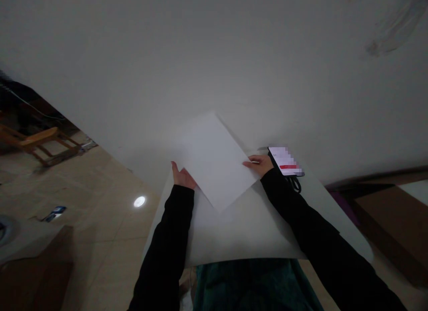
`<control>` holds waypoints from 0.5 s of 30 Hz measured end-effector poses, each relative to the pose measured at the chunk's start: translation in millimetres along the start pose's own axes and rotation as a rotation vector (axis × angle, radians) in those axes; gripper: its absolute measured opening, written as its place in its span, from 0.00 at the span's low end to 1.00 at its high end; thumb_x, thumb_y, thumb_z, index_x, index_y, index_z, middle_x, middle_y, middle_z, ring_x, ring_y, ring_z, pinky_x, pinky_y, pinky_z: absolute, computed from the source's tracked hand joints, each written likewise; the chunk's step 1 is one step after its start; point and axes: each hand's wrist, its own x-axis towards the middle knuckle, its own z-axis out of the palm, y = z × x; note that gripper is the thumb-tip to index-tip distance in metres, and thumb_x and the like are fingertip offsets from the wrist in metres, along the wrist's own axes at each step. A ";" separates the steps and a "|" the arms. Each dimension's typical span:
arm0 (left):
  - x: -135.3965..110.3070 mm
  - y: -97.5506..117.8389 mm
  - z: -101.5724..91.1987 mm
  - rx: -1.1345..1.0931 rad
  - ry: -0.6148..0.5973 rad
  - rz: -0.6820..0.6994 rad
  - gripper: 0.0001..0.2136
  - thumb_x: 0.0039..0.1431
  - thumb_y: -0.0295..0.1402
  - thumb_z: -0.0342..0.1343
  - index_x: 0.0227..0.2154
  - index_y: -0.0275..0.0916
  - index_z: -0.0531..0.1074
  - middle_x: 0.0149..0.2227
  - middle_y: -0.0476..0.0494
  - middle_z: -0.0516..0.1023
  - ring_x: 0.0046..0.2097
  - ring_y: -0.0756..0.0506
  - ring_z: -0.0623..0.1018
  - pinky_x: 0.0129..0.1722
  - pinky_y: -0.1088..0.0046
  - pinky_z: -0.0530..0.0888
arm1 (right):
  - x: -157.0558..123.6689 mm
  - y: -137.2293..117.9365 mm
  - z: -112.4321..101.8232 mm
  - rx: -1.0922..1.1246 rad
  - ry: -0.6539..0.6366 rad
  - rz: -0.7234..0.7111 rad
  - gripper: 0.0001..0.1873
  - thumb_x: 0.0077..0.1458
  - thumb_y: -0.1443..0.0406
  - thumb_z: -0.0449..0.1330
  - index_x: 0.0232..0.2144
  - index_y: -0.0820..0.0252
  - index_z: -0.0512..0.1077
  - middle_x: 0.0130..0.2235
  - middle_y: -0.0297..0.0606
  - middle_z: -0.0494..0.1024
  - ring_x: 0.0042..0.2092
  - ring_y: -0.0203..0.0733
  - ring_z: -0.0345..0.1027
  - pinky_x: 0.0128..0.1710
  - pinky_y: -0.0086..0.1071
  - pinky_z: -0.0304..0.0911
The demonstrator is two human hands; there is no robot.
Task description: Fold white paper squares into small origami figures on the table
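A blank white sheet of paper is held at a slant above the white table, one corner toward me. At its left corner is my left hand, thumb raised away from the sheet and the other fingers mostly hidden beneath it. My right hand closes on the opposite edge, with fingertips over the paper. Just beyond the right wrist, a phone with a lit screen lies on the table. A coiled black cable sits beside the phone, partly behind my sleeve.
A pale wall rises along the table's far side. To the left, a wooden chair stands on the tiled floor. Brown boxes are at the right, and another brown box is at the lower left.
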 end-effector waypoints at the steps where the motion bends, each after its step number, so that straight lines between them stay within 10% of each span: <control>1: 2.0 -1.5 1.6 -0.020 -0.019 -0.033 0.28 0.62 0.53 0.41 0.41 0.30 0.73 0.40 0.35 0.76 0.41 0.42 0.77 0.40 0.62 0.75 | 0.0 0.5 1.4 0.035 0.094 -0.026 0.14 0.35 0.59 0.70 0.26 0.58 0.77 0.25 0.34 0.79 0.25 0.38 0.72 0.25 0.31 0.69; 5: 0.5 -11.1 12.9 0.036 -0.006 0.029 0.25 0.46 0.53 0.60 0.33 0.32 0.77 0.31 0.39 0.79 0.34 0.44 0.78 0.35 0.69 0.75 | -1.5 3.9 11.7 0.104 0.197 -0.051 0.15 0.35 0.56 0.70 0.26 0.58 0.75 0.27 0.35 0.80 0.28 0.38 0.73 0.28 0.32 0.70; 15: -5.3 -8.1 12.5 0.187 -0.027 0.174 0.18 0.43 0.45 0.64 0.30 0.34 0.77 0.30 0.45 0.79 0.33 0.46 0.76 0.36 0.70 0.73 | -4.2 -10.0 5.9 0.051 -0.221 0.057 0.24 0.26 0.49 0.70 0.19 0.62 0.74 0.19 0.31 0.75 0.20 0.33 0.65 0.21 0.28 0.64</control>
